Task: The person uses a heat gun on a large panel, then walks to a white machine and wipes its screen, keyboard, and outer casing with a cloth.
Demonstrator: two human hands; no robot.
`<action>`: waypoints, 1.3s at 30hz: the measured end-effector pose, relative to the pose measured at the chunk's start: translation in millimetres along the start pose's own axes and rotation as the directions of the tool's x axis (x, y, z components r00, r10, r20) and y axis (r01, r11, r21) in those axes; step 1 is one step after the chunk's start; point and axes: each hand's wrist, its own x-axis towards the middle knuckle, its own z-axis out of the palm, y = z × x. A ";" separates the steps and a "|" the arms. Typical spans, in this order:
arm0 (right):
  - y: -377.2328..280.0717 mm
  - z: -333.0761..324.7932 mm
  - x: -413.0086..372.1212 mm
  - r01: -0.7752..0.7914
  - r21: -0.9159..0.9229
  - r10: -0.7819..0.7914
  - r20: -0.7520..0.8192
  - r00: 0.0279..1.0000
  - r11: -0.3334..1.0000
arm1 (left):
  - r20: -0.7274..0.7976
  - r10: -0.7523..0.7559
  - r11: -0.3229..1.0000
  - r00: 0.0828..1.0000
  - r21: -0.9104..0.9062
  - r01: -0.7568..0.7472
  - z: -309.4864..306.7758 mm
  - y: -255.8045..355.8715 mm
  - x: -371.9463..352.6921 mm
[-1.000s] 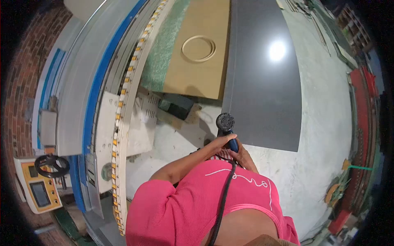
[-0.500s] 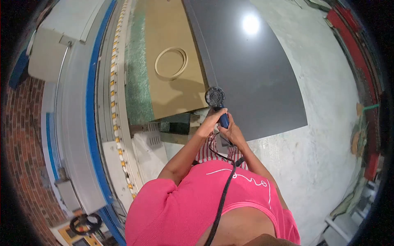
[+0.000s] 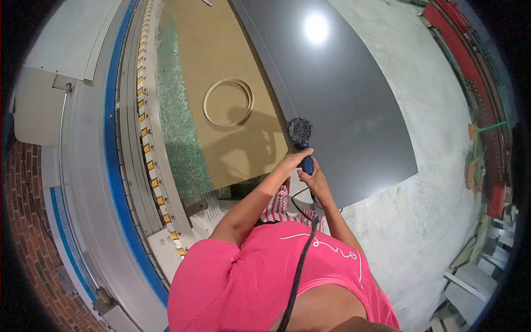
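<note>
A corded power tool with a blue body and a round black head point(image 3: 300, 130) is over the dark grey sheet point(image 3: 354, 105), near its left long edge. My left hand point(image 3: 294, 159) is wrapped round its body just behind the head. Behind that, my right hand point(image 3: 316, 180) grips the rear of the body. A thin light line runs along the sheet up to the tool's head. The underside of the head is hidden. A black cord point(image 3: 298, 265) leads from the tool back over my pink shirt.
Left of the sheet lies a brown board point(image 3: 215, 61) with a coil of thin pale strip point(image 3: 228, 102) on it. Beyond is a green speckled surface point(image 3: 180, 122), then a long machine with a blue rail point(image 3: 113, 110) and yellow-and-white rollers. Pale floor point(image 3: 437, 133) lies at right.
The tool, with both hands on it, has moved forward along the sheet, closer to level with the coil. My view has shifted forward too, and both hands keep their grip.
</note>
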 end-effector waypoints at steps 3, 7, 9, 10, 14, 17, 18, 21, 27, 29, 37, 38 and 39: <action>-5.0 4.6 3.7 -0.017 0.051 0.017 -0.005 1.000 0.999 | 0.036 -0.017 1.000 0.999 -0.001 0.017 -8.4 -3.6 12.8; -8.9 8.2 3.0 -0.063 0.134 0.057 0.045 0.997 0.989 | 0.061 0.006 1.000 0.998 -0.020 -0.005 -8.0 -3.3 7.8; -7.1 8.4 2.7 -0.082 0.132 0.074 0.059 0.996 0.988 | 0.090 -0.110 0.994 0.990 -0.003 0.111 -9.1 -3.6 10.1; -6.9 8.3 2.2 -0.102 0.129 0.092 0.081 0.992 0.986 | 0.096 -0.047 0.999 0.994 0.013 0.046 -8.2 -6.1 10.9; 9.9 12.1 -1.3 -0.064 0.027 0.064 -0.017 0.998 0.998 | 0.097 0.015 1.000 0.995 -0.010 -0.014 -2.1 -3.0 -2.7; 25.4 8.3 -10.4 0.055 0.025 -0.056 0.024 0.998 0.998 | 0.061 -0.171 0.985 0.983 0.029 0.169 7.2 27.5 -30.3; 47.6 9.2 -9.6 0.143 0.089 -0.142 -0.019 0.990 0.986 | 0.065 -0.170 0.985 0.983 0.030 0.169 4.7 19.9 -22.0; 72.5 4.0 -27.4 0.056 0.323 -0.050 -0.028 0.998 0.945 | 0.109 -0.172 0.985 0.979 0.004 0.172 -1.4 -7.6 3.6; 152.3 -1.2 -77.3 -0.259 0.172 0.239 0.131 0.962 0.950 | -0.033 -0.186 0.983 0.982 0.006 0.186 4.3 0.3 -3.0; 161.1 -1.8 -98.4 -0.298 0.080 0.287 0.127 0.949 0.951 | 0.003 -0.115 0.993 0.993 -0.001 0.115 1.3 -1.8 -4.1; 184.4 30.9 -123.1 -0.334 0.084 0.323 0.121 0.939 0.939 | 0.004 -0.143 0.990 0.990 0.005 0.143 -8.9 -13.5 12.3; 186.8 35.5 -117.0 -0.306 0.116 0.293 0.119 0.949 0.945 | 0.027 -0.106 0.994 0.994 0.020 0.106 -10.9 -13.3 13.9; 196.5 41.2 -111.6 -0.278 0.148 0.262 0.117 0.958 0.949 | 0.032 -0.111 0.994 0.993 0.027 0.110 -11.3 -12.3 15.1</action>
